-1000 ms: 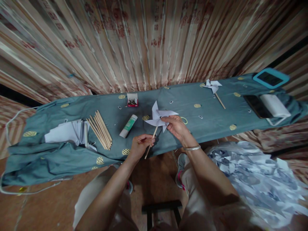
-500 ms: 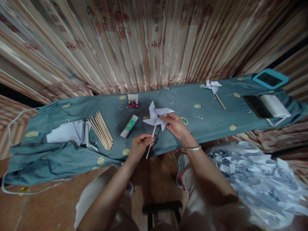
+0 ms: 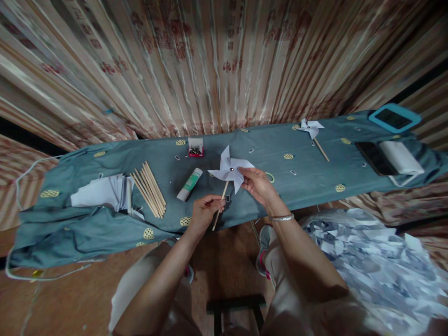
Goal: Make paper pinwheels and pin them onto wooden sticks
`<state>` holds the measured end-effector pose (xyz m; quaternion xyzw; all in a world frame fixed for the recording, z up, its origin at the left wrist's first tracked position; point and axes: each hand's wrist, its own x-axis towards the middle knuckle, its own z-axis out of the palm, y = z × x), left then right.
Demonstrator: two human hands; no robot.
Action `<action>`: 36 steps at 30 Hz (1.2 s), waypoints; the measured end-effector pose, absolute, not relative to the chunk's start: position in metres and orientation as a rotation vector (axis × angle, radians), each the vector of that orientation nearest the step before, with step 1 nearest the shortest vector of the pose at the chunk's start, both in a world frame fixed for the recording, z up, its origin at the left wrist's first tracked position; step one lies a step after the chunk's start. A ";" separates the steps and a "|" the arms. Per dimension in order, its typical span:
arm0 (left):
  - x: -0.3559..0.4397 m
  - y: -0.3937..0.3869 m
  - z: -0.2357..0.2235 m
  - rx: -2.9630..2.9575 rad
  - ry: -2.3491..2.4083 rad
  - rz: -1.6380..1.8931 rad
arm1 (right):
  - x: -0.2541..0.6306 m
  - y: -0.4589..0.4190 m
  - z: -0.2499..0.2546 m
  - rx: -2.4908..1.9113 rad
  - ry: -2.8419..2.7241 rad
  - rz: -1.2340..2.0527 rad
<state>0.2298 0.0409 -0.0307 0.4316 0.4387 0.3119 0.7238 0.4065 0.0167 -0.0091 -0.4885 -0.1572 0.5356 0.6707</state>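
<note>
A white paper pinwheel (image 3: 227, 173) on a thin wooden stick is held up over the table's near edge. My left hand (image 3: 206, 210) pinches the stick below the paper blades. At the pinwheel's right side, the thumb and fingers of my right hand (image 3: 257, 184) are closed on a blade; a shiny pin head shows at the centre. Left of the pinwheel lies a glue stick (image 3: 189, 185) with a green label. Behind it stands a small open red box of thumbtacks (image 3: 196, 148). Several wooden sticks (image 3: 149, 190) lie in a bundle further left.
White paper pieces (image 3: 101, 192) lie at the left. Another pinwheel (image 3: 311, 128) rests at the back right, near a phone (image 3: 375, 157), a white object (image 3: 401, 157) and a blue-framed device (image 3: 395, 116). A bag of paper scraps (image 3: 364, 252) stands on the floor at right.
My right fingers have shifted from the pinwheel's centre to its right blade, uncovering the pin head. My left hand still holds the stick. The view has moved slightly.
</note>
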 end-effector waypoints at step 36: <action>0.229 0.045 -0.037 1.019 0.978 0.744 | 0.409 0.014 -0.009 -1.236 -0.455 1.025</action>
